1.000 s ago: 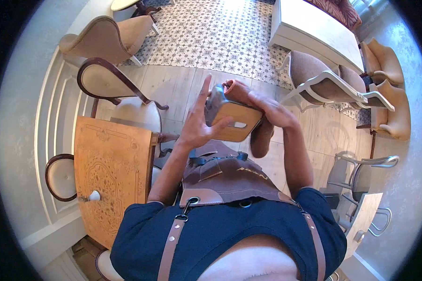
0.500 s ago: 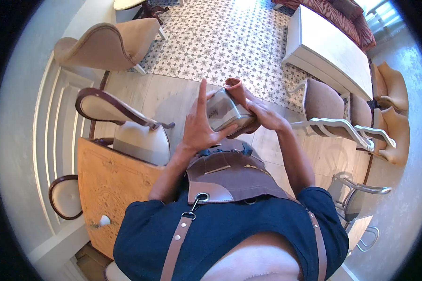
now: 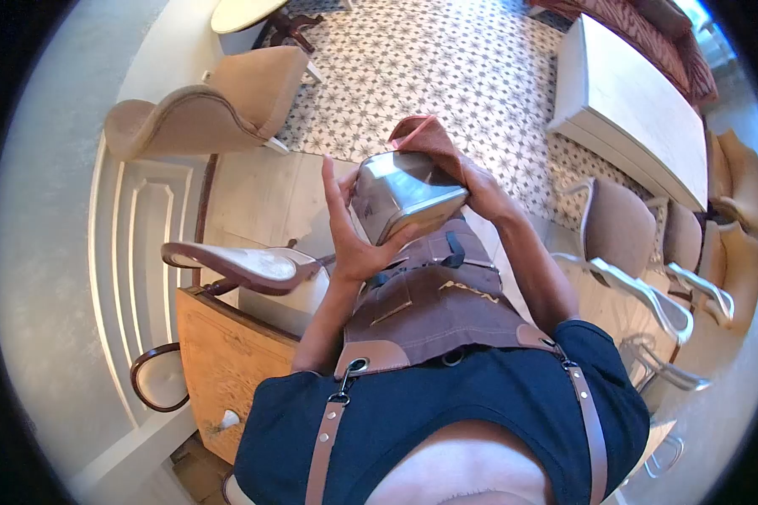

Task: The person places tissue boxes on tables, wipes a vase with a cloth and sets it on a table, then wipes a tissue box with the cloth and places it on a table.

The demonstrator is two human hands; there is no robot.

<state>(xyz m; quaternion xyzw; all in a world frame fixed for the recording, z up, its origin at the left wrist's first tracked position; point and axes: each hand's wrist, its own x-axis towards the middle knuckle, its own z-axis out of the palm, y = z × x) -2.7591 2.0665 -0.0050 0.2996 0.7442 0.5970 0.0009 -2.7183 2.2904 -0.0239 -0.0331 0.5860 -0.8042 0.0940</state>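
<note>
A shiny metal box [image 3: 408, 192] with rounded edges is held up in front of the brown apron [image 3: 434, 295]. My left hand [image 3: 358, 240] grips it from the left, thumb along the lower edge and index finger pointing up. On the far right side, my right hand [image 3: 487, 192] presses a reddish-brown cloth [image 3: 429, 139] against the box. Part of the cloth folds over the box's top corner. My right fingertips are hidden behind the cloth and the box.
To the left stand a wooden table [image 3: 232, 358] with a small white object [image 3: 228, 418], an oval-backed chair [image 3: 244, 268] and a beige armchair [image 3: 219, 101]. A white table [image 3: 640, 101] and brown-seated chairs [image 3: 619, 223] are on the right. Patterned tiles [image 3: 429, 67] lie ahead.
The box has been turned in my hands, so a different, brighter face shows and the lettering has moved mostly out of sight. The cloth is more spread over the top corner. My view has shifted slightly.
</note>
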